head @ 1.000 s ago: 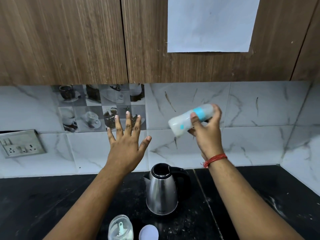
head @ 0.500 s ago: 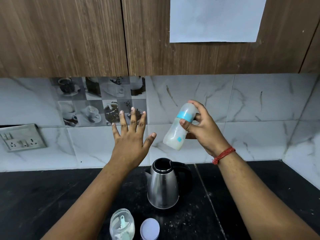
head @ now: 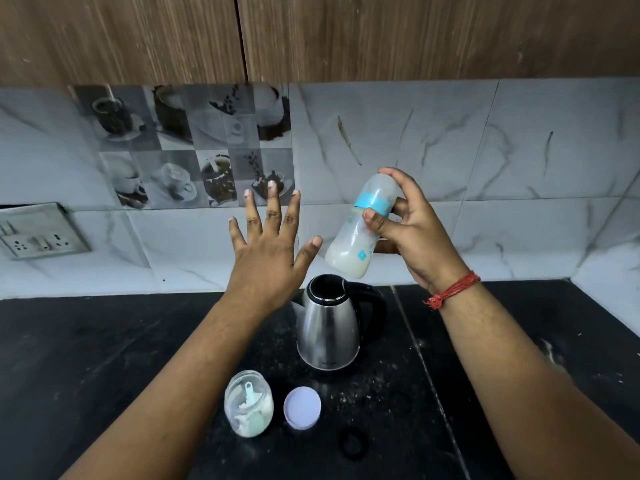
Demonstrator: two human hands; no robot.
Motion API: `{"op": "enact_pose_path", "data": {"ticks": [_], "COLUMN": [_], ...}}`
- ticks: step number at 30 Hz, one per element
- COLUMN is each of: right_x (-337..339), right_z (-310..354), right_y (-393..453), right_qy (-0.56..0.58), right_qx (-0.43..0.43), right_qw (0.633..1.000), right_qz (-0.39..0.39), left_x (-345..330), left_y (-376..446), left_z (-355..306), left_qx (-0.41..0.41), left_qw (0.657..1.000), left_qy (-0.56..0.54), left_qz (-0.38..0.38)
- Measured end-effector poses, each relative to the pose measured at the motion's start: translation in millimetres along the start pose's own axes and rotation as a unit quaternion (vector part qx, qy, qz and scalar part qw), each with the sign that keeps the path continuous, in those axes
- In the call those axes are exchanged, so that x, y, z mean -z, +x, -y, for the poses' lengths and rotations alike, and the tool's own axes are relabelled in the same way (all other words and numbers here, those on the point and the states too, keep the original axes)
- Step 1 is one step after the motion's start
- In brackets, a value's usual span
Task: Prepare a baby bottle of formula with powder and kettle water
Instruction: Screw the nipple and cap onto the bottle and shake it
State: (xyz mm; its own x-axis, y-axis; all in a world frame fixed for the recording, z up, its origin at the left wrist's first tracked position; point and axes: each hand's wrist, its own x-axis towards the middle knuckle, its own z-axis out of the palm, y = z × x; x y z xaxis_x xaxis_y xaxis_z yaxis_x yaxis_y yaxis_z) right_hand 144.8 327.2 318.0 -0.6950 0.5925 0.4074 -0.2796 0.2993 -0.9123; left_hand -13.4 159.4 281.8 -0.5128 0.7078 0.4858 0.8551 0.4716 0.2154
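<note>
Wooden cabinets (head: 138, 36) run across the top of your view, marble wall tiles (head: 519, 150) below them, and a black countertop (head: 86, 358) spreads out under both your arms. A switch plate (head: 41, 232) sits on the wall at far left, beside a block of coffee-cup picture tiles (head: 187, 143).

Now the steel kettle (head: 329, 334) stands upright mid-counter, lid off or open, dark mouth showing, black handle to the right. Your left hand (head: 266, 258) is up in the air above and left of it, palm away from you, fingers spread wide apart, holding nothing. Your right hand (head: 415, 237) is raised too, red thread (head: 452, 291) round the wrist, thumb and fingers clamped on the baby bottle (head: 360, 230) at its blue collar. The bottle is tilted, cap end up and right, base down and left just above the kettle mouth, milky liquid pooled in the bottom.

Near you on the counter, the small powder jar (head: 248, 403) stands open with a pale green scoop (head: 251, 396) inside. Just right of it lies its round lid (head: 302, 407), apart from the jar. A small dark ring (head: 352, 442) lies further right; what it is I can't tell.
</note>
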Motion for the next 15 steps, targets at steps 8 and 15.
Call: {"op": "enact_pose_path", "data": {"ticks": [8,15], "right_x": [8.3,19.3], "right_z": [-47.1,-123.3], "right_y": [-35.6,-101.3], "right_qy": [-0.024,-0.175], "right_qx": [-0.074,-0.124], "right_qw": [0.997,0.977], "right_qz": [-0.008,-0.016], "left_x": [-46.4,-106.9], "left_y": [-38.1,-96.2], "left_z": [-5.2,-6.1], "left_qx": [0.005,0.006], "left_qw": [0.996,0.987], "left_qy": [-0.020,-0.012], "left_qz": [0.085,0.161]}}
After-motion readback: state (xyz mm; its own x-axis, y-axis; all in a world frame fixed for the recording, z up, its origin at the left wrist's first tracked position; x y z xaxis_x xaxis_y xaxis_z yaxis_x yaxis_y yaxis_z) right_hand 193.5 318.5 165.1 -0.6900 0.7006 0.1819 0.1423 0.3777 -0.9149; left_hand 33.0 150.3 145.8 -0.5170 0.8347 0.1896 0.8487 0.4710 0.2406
